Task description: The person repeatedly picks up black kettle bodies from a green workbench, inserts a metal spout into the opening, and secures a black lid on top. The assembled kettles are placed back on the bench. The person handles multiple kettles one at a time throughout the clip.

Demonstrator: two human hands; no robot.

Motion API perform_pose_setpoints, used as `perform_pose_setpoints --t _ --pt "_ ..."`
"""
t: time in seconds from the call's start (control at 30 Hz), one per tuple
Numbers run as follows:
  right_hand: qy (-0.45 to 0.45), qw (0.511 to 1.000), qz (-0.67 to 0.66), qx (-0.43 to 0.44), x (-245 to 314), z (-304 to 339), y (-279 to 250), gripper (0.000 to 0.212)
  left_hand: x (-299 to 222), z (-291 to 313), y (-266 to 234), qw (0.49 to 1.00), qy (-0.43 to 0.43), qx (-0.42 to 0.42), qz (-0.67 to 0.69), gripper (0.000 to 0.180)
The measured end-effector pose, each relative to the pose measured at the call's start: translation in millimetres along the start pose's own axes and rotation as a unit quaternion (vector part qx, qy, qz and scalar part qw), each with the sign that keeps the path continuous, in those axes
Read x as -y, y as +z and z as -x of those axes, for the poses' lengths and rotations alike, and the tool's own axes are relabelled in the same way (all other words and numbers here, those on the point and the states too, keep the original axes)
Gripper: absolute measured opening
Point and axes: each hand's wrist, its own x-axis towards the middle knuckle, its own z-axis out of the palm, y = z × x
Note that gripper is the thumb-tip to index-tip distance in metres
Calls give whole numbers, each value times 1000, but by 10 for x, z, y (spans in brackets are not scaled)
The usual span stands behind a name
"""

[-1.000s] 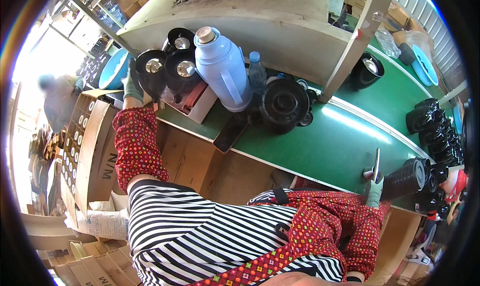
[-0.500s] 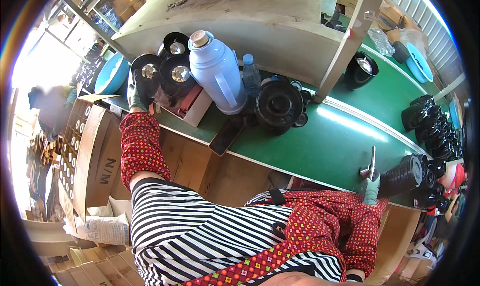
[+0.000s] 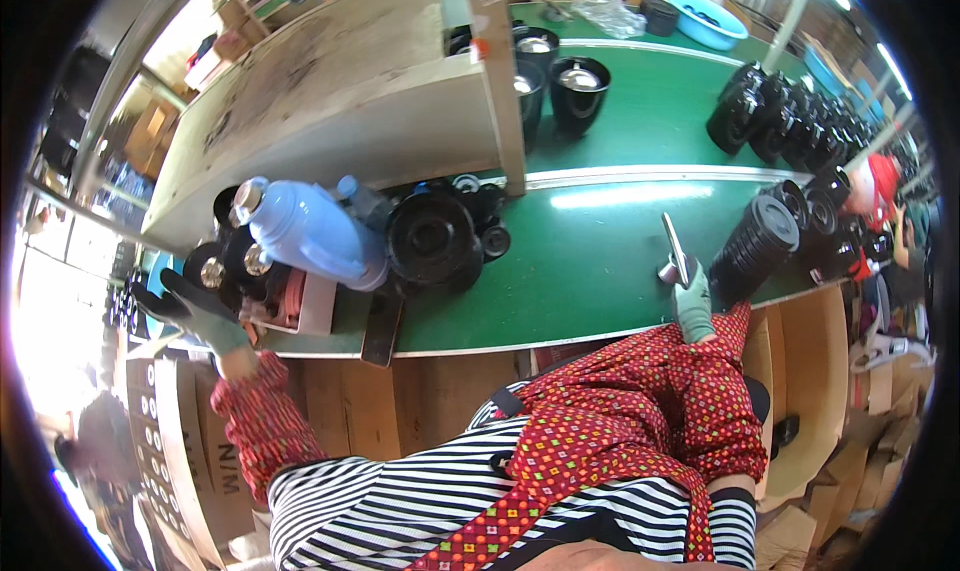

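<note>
I'm gripping the metal tool [image 3: 673, 237] low, right hand [image 3: 692, 301] right of the thermos [image 3: 312, 236], left hand [image 3: 197, 313] hovering open leftward.

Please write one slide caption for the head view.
Right hand holds a metal tool; open left hand near black containers.

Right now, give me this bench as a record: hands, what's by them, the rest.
left hand: open, fingers spread, beside black cups; contact unclear
right hand: at metal tool; grip unclear
bench: green
bench left: blue flask, bottle; phone at front edge
bench right: black stack, beside right hand
</note>
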Motion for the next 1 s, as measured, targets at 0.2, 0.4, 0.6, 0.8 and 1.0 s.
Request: perform_pose_setpoints --t 0.2,0.4,0.6,0.8,1.0 --pt "25 960 -268 72 -19 72 147 74 -2273 1483 900 849 -154 416 289 60" --pt "-72 974 -166 133 328 202 -32 70 -1942 2952 3263 798 59 583 139 98" --pt "-6 930 -234 283 889 129 -612 66 -1245 3272 4574 747 113 627 -189 91" --pt "-73 926 -245 279 730 231 -375 63 -1380 3429 4734 756 147 618 -156 69" --pt "-105 988 -28 113 668 289 -331 74 -1990 3387 4037 773 247 583 42 50"
